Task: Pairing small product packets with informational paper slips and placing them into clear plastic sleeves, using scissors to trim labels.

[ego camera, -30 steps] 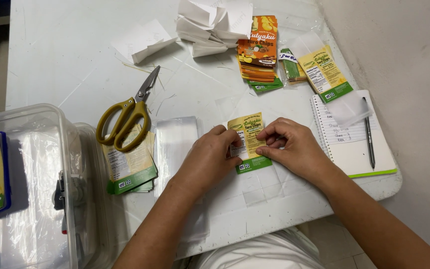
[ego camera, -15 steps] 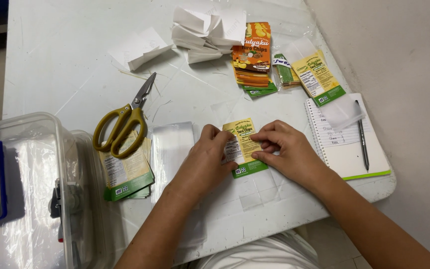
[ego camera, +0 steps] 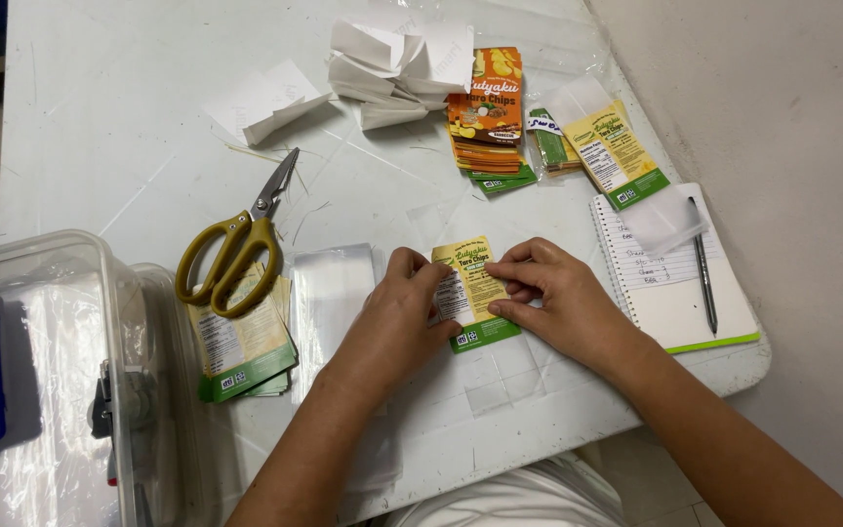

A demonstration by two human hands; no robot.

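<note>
Yellow-green label card [ego camera: 472, 291] lies flat near desk [ego camera: 100, 127] front edge, pinned from both sides. Left hand [ego camera: 394, 322] grip: fingertips pressing its left margin. Right hand [ego camera: 556, 303] grip: fingers pinching its right edge. Clear sleeve [ego camera: 329, 293] just left; scissors [ego camera: 234, 246] beyond, atop label stack [ego camera: 241, 346]. Notebook [ego camera: 670, 268] with pen [ego camera: 702, 278] near right edge. Bare surface open behind card.

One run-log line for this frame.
left hand: on label | right hand: pinching label | scissors: idle on table
</note>
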